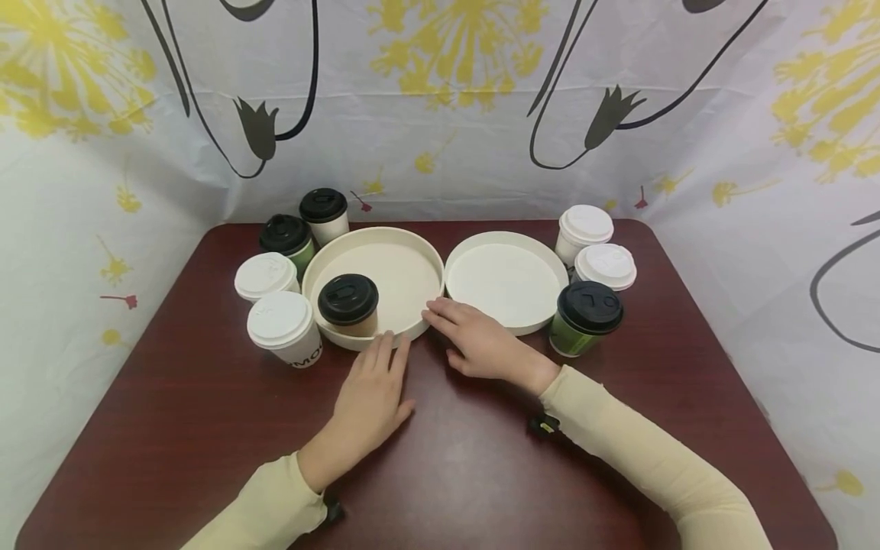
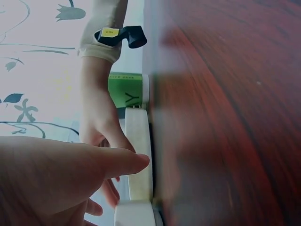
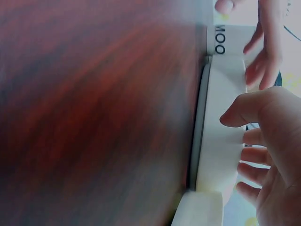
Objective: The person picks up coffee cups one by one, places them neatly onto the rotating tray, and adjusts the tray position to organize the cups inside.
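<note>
My left hand [image 1: 370,397] has its fingers straight, their tips at the near rim of a round cream tray [image 1: 406,267]. Inside that tray, at its near left side, stands a brown paper cup with a black lid [image 1: 349,300]. The right hand [image 1: 484,344] reaches in from the other side, with fingertips by the same tray's right rim. It lies in front of a second, smaller white round tray [image 1: 505,275]. In the right wrist view my fingers [image 3: 254,154] are spread along the tray's side. Neither hand grips anything.
Left of the trays stand two white-lidded cups [image 1: 280,319] and two black-lidded cups [image 1: 323,206]. On the right are two white-lidded cups [image 1: 584,228] and a green cup with a black lid [image 1: 586,315]. A patterned cloth [image 1: 440,153] backs the dark red table [image 1: 474,473].
</note>
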The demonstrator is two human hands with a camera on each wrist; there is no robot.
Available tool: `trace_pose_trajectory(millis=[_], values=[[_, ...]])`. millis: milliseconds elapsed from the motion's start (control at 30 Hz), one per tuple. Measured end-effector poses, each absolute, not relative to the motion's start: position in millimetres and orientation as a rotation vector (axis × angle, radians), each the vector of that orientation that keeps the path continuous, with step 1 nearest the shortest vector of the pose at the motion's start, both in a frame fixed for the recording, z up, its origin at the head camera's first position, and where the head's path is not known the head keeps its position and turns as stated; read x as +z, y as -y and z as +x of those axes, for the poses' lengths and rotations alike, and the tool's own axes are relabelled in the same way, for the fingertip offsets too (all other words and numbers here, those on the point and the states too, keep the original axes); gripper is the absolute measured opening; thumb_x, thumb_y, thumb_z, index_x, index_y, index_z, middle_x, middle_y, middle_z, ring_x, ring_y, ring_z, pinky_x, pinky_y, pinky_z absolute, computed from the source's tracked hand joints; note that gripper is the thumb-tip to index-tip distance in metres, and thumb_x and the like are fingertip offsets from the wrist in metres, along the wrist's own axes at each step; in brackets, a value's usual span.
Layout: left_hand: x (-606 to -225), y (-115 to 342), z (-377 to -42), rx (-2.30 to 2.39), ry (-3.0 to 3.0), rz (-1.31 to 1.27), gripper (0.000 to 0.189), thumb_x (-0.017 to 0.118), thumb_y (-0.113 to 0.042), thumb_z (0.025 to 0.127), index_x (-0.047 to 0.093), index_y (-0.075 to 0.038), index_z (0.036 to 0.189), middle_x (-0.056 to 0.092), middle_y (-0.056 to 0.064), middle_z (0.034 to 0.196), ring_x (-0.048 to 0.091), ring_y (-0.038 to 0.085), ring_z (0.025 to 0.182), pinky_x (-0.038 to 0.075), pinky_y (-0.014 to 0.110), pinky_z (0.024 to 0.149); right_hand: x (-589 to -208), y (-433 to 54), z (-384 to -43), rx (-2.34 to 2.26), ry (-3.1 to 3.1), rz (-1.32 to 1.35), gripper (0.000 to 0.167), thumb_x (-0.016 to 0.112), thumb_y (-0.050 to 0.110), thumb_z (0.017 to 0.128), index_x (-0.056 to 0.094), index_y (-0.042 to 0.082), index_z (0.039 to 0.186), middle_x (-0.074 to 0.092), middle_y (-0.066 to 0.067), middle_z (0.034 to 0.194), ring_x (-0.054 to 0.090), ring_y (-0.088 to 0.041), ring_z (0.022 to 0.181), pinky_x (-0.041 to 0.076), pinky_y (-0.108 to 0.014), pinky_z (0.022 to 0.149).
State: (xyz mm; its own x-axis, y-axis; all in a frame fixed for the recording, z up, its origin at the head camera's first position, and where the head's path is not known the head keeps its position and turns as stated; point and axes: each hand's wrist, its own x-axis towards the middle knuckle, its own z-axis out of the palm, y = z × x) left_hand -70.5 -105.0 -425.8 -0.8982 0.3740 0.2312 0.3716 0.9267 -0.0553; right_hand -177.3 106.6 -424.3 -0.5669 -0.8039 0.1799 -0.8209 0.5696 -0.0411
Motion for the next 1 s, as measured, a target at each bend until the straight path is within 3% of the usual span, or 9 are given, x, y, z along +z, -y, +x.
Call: trace_pose_trajectory(millis=[333, 467, 700, 1000], values=[[-421.1, 93.7, -74.7, 0.093, 2.823, -0.577, 0.107, 0.084, -0.050, 0.071, 0.033, 0.000, 0.151, 0.049, 0.021, 0.142, 0.050, 0.033, 0.133, 0.046, 0.043, 0.107, -427.6, -92.1, -165.3, 0.124, 2.597, 1.413, 0.068, 0.068, 0.025, 0.083, 0.047, 0.008, 0.146, 0.049, -0.010, 0.149, 0.043, -0.028, 0.139, 0.034, -0.042, 0.119], [-418.6, 94.5, -76.2, 0.118, 2.804, -0.566, 0.105, 0.084, -0.050, 0.070, 0.036, 0.000, 0.149, 0.053, 0.019, 0.137, 0.052, 0.031, 0.128, 0.050, 0.042, 0.101, -428.7, -94.7, -166.2, 0.184, 2.598, 1.419, 0.069, 0.069, 0.025, 0.084, 0.046, 0.008, 0.147, 0.048, -0.009, 0.151, 0.042, -0.028, 0.141, 0.033, -0.042, 0.119], [-416.1, 100.6, -75.8, 0.157, 2.857, -0.566, 0.100, 0.081, -0.054, 0.073, 0.040, 0.000, 0.147, 0.053, 0.019, 0.138, 0.051, 0.032, 0.129, 0.050, 0.042, 0.100, -427.7, -102.8, -173.4, 0.274, 2.628, 1.427, 0.072, 0.069, 0.021, 0.085, 0.041, 0.007, 0.150, 0.043, -0.012, 0.155, 0.037, -0.029, 0.147, 0.034, -0.047, 0.119], [-414.5, 115.1, -73.9, 0.136, 2.845, -0.466, 0.099, 0.085, -0.052, 0.068, 0.045, -0.001, 0.144, 0.055, 0.018, 0.121, 0.053, 0.034, 0.119, 0.052, 0.042, 0.091, -428.9, -114.6, -188.0, 0.315, 2.670, 1.379, 0.075, 0.070, 0.019, 0.085, 0.038, 0.008, 0.152, 0.039, -0.014, 0.158, 0.035, -0.031, 0.149, 0.034, -0.047, 0.119]])
